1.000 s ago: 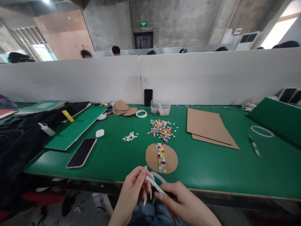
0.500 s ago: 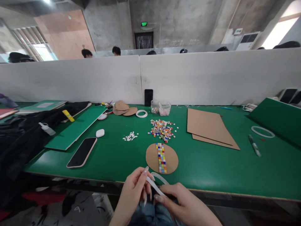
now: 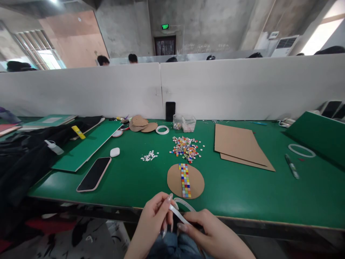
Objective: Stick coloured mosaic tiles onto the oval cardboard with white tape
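Observation:
A strip of white tape [image 3: 178, 215] is stretched between my two hands at the table's front edge. My left hand [image 3: 156, 214] pinches its upper end between thumb and fingertips. The lower end is in the closed fingers of my right hand [image 3: 207, 228]. Behind the strip shows the curved rim of a whitish tape roll [image 3: 185, 204], partly hidden by my right hand. Just beyond lies a rounded cardboard piece [image 3: 198, 180] with a column of colourful mosaic tiles [image 3: 185, 181] down its middle. Farther back sits a heap of loose coloured tiles [image 3: 185, 147].
White chips [image 3: 149, 156], a white case [image 3: 114, 152] and a phone [image 3: 94, 174] lie to the left. Clear boxes [image 3: 188, 124], another tape roll [image 3: 162, 130] and cardboard discs [image 3: 138, 123] stand farther back. Cardboard sheets [image 3: 234, 144] and a pen [image 3: 291, 167] are rightward.
My left fingertips have shifted very slightly right and down along the tape. Both hands keep their grip, and the things on the table have not moved.

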`<state>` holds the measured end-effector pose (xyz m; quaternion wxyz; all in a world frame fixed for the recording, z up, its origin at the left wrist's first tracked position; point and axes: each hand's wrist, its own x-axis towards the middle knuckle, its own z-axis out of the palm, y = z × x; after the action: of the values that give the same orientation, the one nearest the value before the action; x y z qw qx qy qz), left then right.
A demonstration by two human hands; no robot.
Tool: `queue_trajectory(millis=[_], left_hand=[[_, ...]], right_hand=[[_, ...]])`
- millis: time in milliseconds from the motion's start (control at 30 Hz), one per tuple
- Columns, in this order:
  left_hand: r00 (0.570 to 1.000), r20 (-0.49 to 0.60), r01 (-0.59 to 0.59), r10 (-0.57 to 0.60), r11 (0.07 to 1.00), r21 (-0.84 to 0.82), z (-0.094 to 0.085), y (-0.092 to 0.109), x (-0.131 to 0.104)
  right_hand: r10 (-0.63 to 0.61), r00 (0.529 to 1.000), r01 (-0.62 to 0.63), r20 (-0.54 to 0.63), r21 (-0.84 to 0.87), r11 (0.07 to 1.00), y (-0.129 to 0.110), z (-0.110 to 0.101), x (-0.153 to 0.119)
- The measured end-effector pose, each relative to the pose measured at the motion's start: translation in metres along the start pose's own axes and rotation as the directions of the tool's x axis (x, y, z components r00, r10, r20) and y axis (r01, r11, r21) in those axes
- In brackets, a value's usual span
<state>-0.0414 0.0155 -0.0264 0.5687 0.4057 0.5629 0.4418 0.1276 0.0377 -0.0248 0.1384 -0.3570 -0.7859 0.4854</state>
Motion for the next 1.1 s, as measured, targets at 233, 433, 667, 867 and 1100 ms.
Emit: queue_trajectory(millis=[233,433,667,867,1100], left_hand=[[1.0,-0.003,-0.015,0.015,0.999,0.049,0.0002,0.0041,-0.0014],[0.999,0.016,-0.042,0.041,0.996,0.079,-0.0021,0.0037,-0.0019],[0.997,0.009,-0.074,0.073,0.994,0.086,-0.0026,0.0012,-0.003],[0.996,0.032,-0.089,0.087,0.994,0.067,-0.0037,0.0006,-0.0037],[0.997,0.058,-0.062,0.058,0.996,0.059,-0.0024,0.0014,-0.0034]], right_hand=[[0.007,1.0,-0.007,0.015,-0.011,1.0,-0.0016,-0.0003,0.0002],[0.008,1.0,-0.008,0.023,-0.004,1.0,-0.0032,0.0003,-0.0005],[0.012,0.999,-0.014,0.037,0.06,0.998,-0.0058,0.0011,0.0008],[0.019,1.0,-0.02,0.018,0.047,0.999,-0.003,0.003,0.0001],[0.017,1.0,-0.017,0.017,0.046,0.999,-0.0039,0.0018,0.0009]])
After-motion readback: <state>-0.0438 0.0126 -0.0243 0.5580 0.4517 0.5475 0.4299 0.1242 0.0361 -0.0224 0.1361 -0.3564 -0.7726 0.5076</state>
